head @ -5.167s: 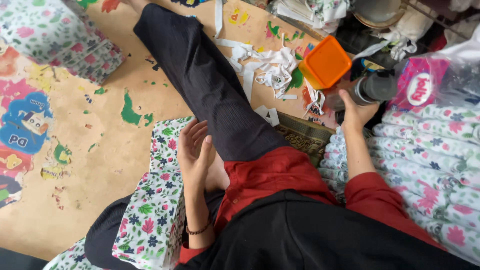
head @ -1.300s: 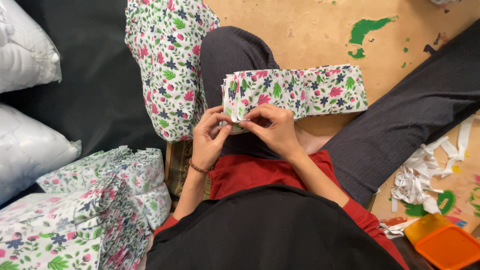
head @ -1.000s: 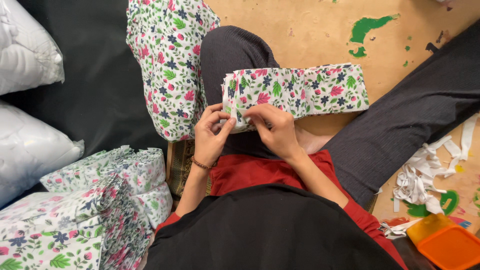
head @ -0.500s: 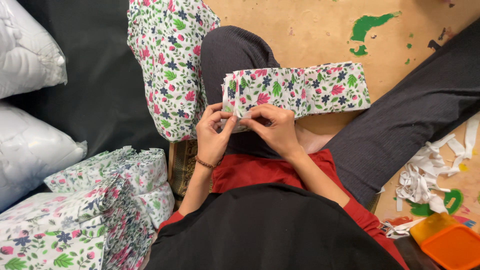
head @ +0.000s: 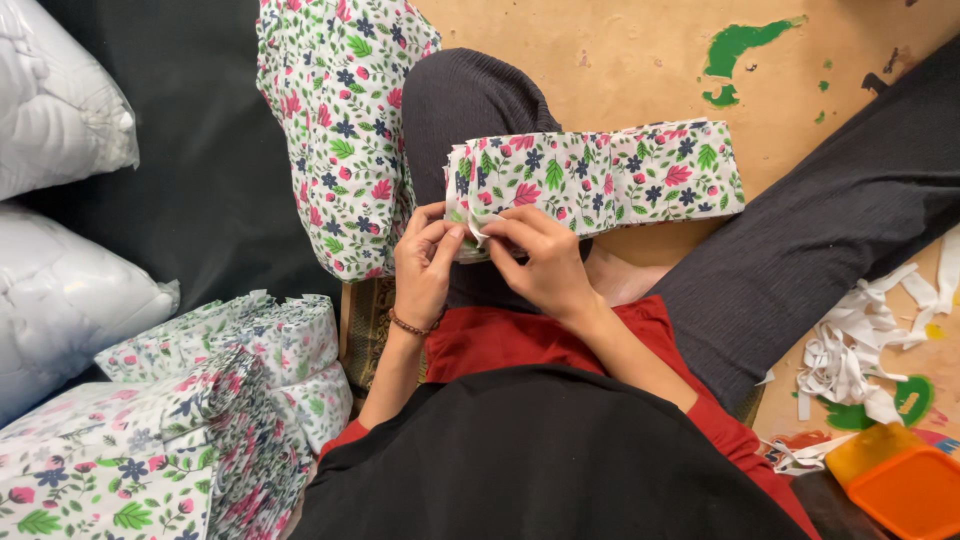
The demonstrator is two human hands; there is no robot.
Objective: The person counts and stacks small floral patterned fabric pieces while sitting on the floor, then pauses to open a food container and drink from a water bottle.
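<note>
Tan floor w/ green paint patches [head: 745,45]; left hand [head: 425,265] & right hand [head: 540,265] both pinching end of folded floral fabric stack [head: 600,178] on lap.

Two white plastic-wrapped packs at far left on dark cloth — upper pack [head: 60,95] bulging, crinkled wrap; lower pack [head: 70,310] just below it, same white, puffy, beside the floral stacks. Orange lidded box [head: 905,485] at bottom right corner on the floor — flat, rounded corners. No labels, signs or screens seen.
</note>
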